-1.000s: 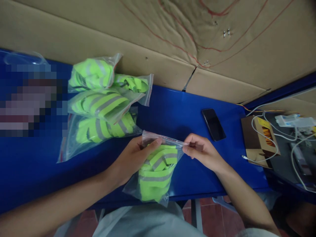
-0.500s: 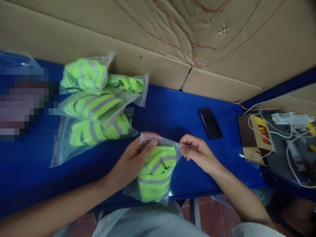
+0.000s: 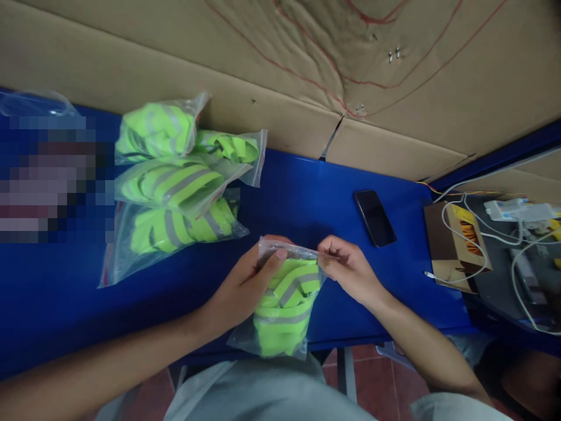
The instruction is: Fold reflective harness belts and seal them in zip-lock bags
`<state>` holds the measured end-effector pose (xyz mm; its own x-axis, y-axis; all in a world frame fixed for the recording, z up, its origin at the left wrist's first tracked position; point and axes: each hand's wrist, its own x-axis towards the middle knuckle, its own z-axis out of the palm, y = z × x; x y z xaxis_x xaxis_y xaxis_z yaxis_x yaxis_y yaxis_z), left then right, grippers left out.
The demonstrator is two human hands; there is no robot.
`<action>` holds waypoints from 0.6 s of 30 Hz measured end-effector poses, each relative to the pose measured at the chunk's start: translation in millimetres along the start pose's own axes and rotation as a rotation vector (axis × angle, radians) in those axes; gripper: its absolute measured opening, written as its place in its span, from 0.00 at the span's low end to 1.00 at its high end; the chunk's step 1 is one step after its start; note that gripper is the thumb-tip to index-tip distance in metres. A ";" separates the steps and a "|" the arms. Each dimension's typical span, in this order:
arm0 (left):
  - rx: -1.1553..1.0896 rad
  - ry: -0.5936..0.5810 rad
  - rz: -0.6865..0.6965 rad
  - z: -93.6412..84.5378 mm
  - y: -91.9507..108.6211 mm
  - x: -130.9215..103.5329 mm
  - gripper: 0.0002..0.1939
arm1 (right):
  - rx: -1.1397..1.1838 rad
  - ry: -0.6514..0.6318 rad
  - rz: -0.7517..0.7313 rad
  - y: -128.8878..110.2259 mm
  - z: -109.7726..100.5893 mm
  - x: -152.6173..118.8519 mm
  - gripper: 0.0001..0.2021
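Observation:
A clear zip bag with folded yellow-green reflective straps hangs at the front edge of the blue table. My left hand grips its upper left part, the thumb lying across the front near the top. At the upper right corner, the fingers of my right hand pinch the bag's top edge. Several similar filled bags lie to the left, among them a lower one, a middle one and a rear one; another lies beside the rear one.
A black phone lies on the blue table. An open cardboard box with white cables stands at the right. Brown board walls the back. A blurred-out object is at the far left.
The held bag and my left hand have shifted slightly right in view. My right hand has come a little closer to my left along the bag's top. The other bags appear slightly further right.

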<state>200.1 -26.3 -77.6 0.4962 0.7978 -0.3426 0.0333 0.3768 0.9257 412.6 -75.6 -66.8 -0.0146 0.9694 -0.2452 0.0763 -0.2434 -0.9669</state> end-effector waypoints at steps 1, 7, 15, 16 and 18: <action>0.004 -0.001 0.014 -0.2 -1.6 0.5 0.22 | -0.020 0.008 -0.005 0.2 0.4 0.1 0.07; 0.040 0.020 0.043 -1.2 -6.4 0.4 0.20 | -0.184 0.067 -0.064 -1.2 1.7 -3.0 0.04; 0.012 0.036 0.042 0.1 -2.7 2.4 0.20 | -0.244 0.066 -0.126 -3.6 1.8 -4.4 0.05; 0.012 0.042 0.044 0.6 -2.8 2.7 0.20 | -0.242 0.067 -0.133 -3.4 1.7 -4.1 0.06; 0.017 0.053 0.048 1.3 -3.3 3.0 0.20 | -0.245 0.064 -0.145 -3.0 1.7 -3.7 0.05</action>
<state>202.6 -25.7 -81.5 0.4510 0.8387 -0.3052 0.0256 0.3296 0.9438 410.7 -78.5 -63.1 0.0197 0.9954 -0.0932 0.3166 -0.0947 -0.9438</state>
